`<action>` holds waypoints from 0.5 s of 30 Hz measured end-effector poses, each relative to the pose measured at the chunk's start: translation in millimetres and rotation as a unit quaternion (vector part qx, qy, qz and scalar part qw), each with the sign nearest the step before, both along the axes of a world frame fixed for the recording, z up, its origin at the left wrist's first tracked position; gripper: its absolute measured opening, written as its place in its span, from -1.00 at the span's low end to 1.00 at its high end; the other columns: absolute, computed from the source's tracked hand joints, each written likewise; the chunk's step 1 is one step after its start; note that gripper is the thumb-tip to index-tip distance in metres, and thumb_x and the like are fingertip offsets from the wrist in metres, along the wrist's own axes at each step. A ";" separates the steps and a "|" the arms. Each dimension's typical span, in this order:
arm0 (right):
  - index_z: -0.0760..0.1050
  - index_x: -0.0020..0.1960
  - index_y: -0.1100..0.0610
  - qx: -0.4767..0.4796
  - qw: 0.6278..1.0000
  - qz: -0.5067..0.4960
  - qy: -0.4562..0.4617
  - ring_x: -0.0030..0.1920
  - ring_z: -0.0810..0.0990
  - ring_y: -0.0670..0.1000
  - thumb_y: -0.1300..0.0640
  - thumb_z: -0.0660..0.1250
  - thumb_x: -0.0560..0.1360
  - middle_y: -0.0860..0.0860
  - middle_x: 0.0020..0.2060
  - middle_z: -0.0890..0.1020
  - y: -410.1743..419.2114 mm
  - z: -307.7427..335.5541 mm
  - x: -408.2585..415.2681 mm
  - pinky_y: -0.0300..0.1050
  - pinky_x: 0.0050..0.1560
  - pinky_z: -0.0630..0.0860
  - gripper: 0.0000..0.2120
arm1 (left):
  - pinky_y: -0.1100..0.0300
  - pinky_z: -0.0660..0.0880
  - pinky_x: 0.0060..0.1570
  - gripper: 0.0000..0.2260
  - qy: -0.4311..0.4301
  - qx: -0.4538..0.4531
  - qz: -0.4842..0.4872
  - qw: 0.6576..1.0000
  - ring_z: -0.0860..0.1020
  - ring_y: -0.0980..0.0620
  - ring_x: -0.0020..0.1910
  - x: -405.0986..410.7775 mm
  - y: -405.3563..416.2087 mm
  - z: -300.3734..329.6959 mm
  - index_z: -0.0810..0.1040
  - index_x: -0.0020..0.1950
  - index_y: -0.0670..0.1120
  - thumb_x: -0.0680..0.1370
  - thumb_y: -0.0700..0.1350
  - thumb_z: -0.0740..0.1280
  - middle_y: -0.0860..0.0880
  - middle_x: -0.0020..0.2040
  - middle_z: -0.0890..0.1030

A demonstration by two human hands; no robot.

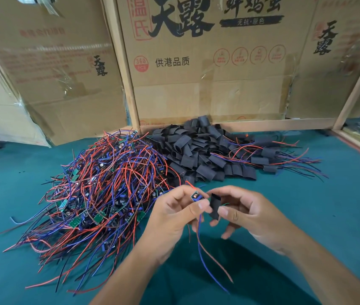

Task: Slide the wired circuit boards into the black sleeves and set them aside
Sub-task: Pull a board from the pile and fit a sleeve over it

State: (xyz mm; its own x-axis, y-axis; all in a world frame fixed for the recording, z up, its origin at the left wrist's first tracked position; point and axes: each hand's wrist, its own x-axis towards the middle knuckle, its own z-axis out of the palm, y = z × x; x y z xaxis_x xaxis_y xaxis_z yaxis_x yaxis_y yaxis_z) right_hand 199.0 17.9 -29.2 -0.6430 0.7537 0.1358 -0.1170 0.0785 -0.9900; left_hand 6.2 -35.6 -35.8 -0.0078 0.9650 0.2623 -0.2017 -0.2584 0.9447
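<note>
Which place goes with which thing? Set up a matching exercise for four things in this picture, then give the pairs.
Things:
1. pile of wired boards
2. heap of empty black sleeves
3. circuit board
4. single black sleeve

Places:
A. in the right hand
B. left side of the green table
C. in the left hand
D. middle of the table, by the cardboard boxes

Pairs: 1-B, 2-D, 3-C, 4-A

The cardboard box reads "天露", "供港品质" and "360 PCS".
</note>
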 end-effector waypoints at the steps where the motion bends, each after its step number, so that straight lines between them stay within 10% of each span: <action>1: 0.59 0.21 0.11 -0.003 1.000 -0.023 0.006 -0.05 0.69 0.15 0.11 0.44 0.52 0.18 0.02 0.67 0.5 -0.1 -0.5 -0.08 -0.25 0.63 -0.72 | 0.22 0.47 -0.32 -0.86 -0.013 0.015 0.030 0.999 0.53 0.00 -0.33 -0.1 0.4 1.9 0.66 -0.06 -0.05 0.42 -0.06 0.50 -0.14 -0.22 0.65; 15: 0.67 0.06 0.15 -0.134 0.962 -0.108 0.210 -0.16 0.51 0.01 0.16 0.36 0.49 0.06 -0.11 0.60 5.2 -2.4 -5.4 -0.20 -0.29 0.48 -0.81 | 0.18 0.47 -0.36 -0.87 0.017 0.099 0.359 0.928 0.47 0.00 -0.37 -20.8 -0.2 15.1 0.58 -0.16 0.02 0.43 -0.02 0.52 -0.09 -0.31 0.54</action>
State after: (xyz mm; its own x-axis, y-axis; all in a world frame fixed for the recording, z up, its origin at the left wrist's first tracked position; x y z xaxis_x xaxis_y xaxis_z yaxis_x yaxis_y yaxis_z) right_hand 193.5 23.2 -31.7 -0.3978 0.9081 0.1310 -0.5205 -0.1058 -0.8473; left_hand -14.6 -35.8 -20.7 -0.6181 0.6476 0.4457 0.1183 -0.4839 0.8671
